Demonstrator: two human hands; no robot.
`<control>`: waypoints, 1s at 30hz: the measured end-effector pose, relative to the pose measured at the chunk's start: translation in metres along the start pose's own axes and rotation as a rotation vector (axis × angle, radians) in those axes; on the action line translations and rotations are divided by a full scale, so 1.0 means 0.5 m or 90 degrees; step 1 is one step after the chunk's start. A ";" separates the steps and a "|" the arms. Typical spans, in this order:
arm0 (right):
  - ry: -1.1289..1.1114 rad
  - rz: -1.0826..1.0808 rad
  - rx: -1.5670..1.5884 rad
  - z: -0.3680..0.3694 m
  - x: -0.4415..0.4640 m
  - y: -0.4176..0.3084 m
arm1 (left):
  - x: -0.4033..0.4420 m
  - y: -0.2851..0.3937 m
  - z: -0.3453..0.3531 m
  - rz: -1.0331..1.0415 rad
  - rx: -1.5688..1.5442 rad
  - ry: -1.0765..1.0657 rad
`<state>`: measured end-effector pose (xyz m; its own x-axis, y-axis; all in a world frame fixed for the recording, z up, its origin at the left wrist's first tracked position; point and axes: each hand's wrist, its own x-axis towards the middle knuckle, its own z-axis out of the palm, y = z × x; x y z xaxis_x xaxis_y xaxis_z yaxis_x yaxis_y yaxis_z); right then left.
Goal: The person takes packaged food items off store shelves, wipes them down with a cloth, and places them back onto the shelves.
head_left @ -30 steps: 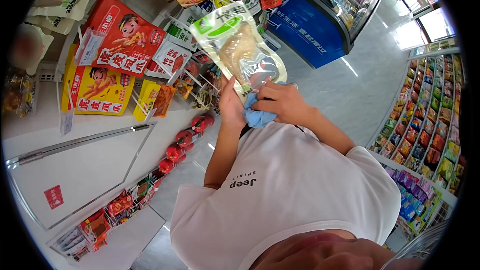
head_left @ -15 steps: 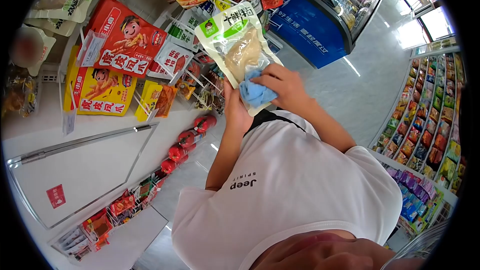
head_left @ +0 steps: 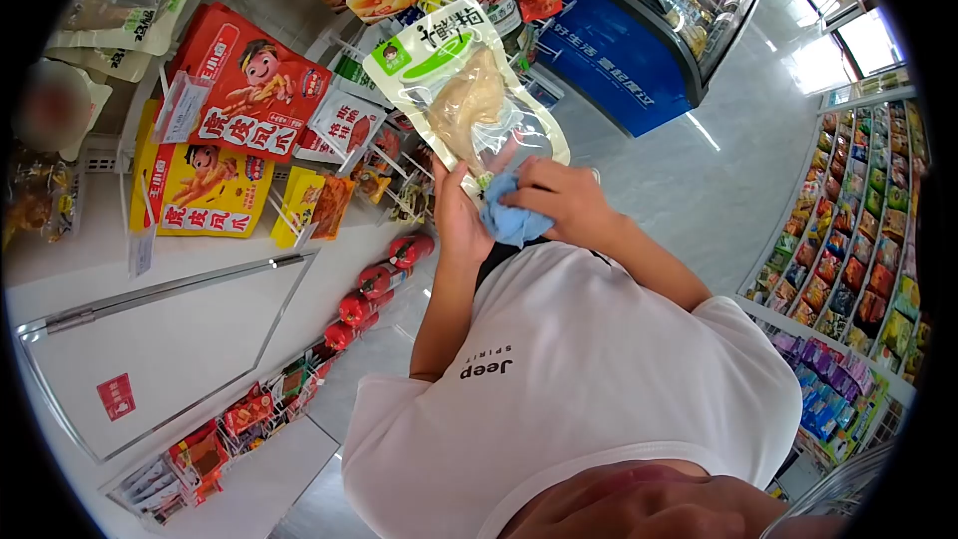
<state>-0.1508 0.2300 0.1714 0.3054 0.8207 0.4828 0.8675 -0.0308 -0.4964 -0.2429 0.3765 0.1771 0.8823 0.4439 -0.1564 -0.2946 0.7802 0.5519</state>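
A clear-windowed food pouch [head_left: 469, 90] with a cream and green printed top is tilted in front of my chest. A pale brown piece of poultry shows inside. At the pouch's lower left edge, my left hand [head_left: 461, 215] grips it from underneath, its fingers partly hidden behind the pack. My right hand [head_left: 567, 202] is closed around a crumpled blue cloth [head_left: 514, 212], which rests against the pouch's lower end.
Red snack bags [head_left: 254, 80] and yellow snack bags [head_left: 212, 190] hang from hooks at left. Below is a white cabinet panel [head_left: 170, 339]. A blue-sided display case [head_left: 609, 55] stands ahead. Shelves of colourful packets [head_left: 848, 240] line the right.
The pouch has shifted slightly left and up relative to my hands. My right hand and the cloth have slid down to its bottom end, leaving more of the clear window showing.
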 end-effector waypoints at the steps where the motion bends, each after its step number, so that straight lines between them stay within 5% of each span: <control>1: -0.002 -0.004 0.011 0.000 0.000 -0.001 | 0.002 0.001 0.002 -0.002 -0.017 0.001; 8: 0.195 0.186 -0.010 -0.028 0.014 0.046 | -0.009 -0.007 -0.019 -0.047 0.106 0.037; 12: 0.322 0.248 -0.009 -0.052 0.047 0.099 | -0.028 -0.023 -0.003 -0.069 0.056 -0.061; 15: 0.313 0.239 -0.024 -0.040 0.046 0.102 | -0.025 -0.021 -0.004 -0.039 0.050 -0.074; 20: 0.105 0.314 -0.044 -0.004 -0.017 0.102 | -0.011 0.008 -0.028 0.079 0.078 0.009; 25: 0.201 0.477 0.451 0.034 -0.057 0.086 | -0.009 -0.021 -0.068 0.121 0.122 0.042; 26: 0.208 0.413 0.486 0.021 -0.034 0.058 | -0.008 -0.045 -0.084 0.130 0.202 0.062; 27: 0.214 0.344 0.521 0.012 -0.015 0.038 | -0.005 -0.065 -0.098 0.171 0.383 0.035; 29: 0.287 0.400 0.621 0.056 -0.032 0.054 | -0.007 -0.088 -0.064 0.129 0.390 -0.044; 30: 0.331 0.431 0.686 0.069 -0.035 0.055 | 0.005 -0.092 -0.055 0.216 0.473 -0.192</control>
<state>-0.1458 0.2344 0.1244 0.8604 0.5093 0.0178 -0.1667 0.3143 -0.9346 -0.2372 0.3541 0.1288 0.8807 0.3827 0.2792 -0.3362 0.0897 0.9375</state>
